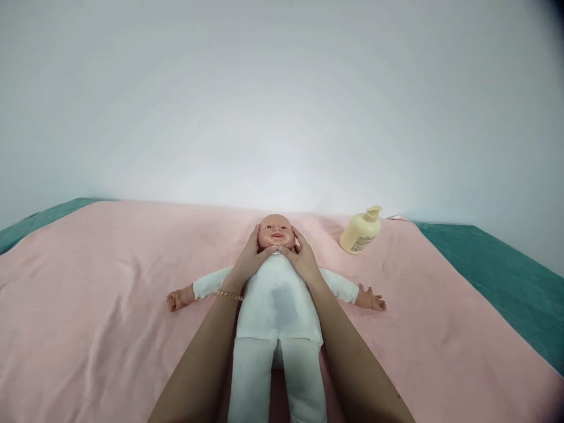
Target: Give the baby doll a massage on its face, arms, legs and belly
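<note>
One baby doll [277,299]. One cream pump bottle [360,232]. One pink blanket [110,282] and one green sheet [497,270]. Two hands: the left hand [251,255] and the right hand [304,258]. One gold bracelet [228,295] — just one.

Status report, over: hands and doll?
Left hand, right hand cup doll at head, thumbs under chin. Doll on back on pink blanket. Bottle lies apart, right side.

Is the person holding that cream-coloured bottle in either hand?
No, the left hand and right hand both cup the doll's head, while the bottle lies untouched beside it.
</note>
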Motion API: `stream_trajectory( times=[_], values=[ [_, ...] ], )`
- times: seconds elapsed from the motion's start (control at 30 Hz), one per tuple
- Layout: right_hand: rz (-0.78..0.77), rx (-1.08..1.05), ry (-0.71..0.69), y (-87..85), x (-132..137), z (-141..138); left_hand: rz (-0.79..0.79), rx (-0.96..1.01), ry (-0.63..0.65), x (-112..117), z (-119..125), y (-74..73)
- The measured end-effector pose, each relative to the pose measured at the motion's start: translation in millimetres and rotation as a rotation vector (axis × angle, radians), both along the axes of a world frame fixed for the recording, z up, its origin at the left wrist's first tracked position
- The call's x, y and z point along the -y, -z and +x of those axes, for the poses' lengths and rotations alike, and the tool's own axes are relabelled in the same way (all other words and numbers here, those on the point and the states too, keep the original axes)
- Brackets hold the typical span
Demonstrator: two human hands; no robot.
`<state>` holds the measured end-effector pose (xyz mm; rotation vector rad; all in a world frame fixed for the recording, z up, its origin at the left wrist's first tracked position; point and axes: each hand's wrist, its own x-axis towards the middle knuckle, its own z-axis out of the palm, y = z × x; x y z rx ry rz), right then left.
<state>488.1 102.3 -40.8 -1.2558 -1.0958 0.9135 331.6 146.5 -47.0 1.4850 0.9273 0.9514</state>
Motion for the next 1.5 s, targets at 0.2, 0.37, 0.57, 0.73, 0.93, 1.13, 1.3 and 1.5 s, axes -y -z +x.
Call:
stream_trajectory(
  times=[0.2,0.37,0.57,0.73,0.93,1.13,1.3,1.5],
  values=[
    [0.016,0.021,0.012,-2.3,0.1,1.2,0.066,-0.06,-0.032,-0.8,-0.4,-1.2],
    [0.004,0.03,-0.033,-4.3,1.5,8.2,0.074,-0.154,-0.018,-1.1,-5.1,-2.2],
    [-0.031,-0.068,-0.084,-0.5,1.4,12.9,0.111,-0.212,0.005,-2.1,-10.0,-2.4],
    [0.011,-0.119,-0.143,5.1,-0.8,16.2,0.009,-0.07,-0.002,-3.8,-9.3,1.8],
    [-0.041,-0.105,-0.135,-5.2,4.4,15.1,-0.025,-0.03,0.01,-0.7,-9.9,-3.0],
    [-0.088,-0.029,-0.091,-12.6,9.0,10.4,0.02,-0.114,-0.013,2.1,-8.8,-9.9],
    [-0.077,0.006,-0.071,-5.4,5.0,5.2,-0.072,0.003,0.017,4.4,-1.6,-9.8],
    [-0.046,0.125,0.004,-1.6,1.6,0.9,-0.013,0.054,0.01,-1.7,1.9,2.6]
  ],
)
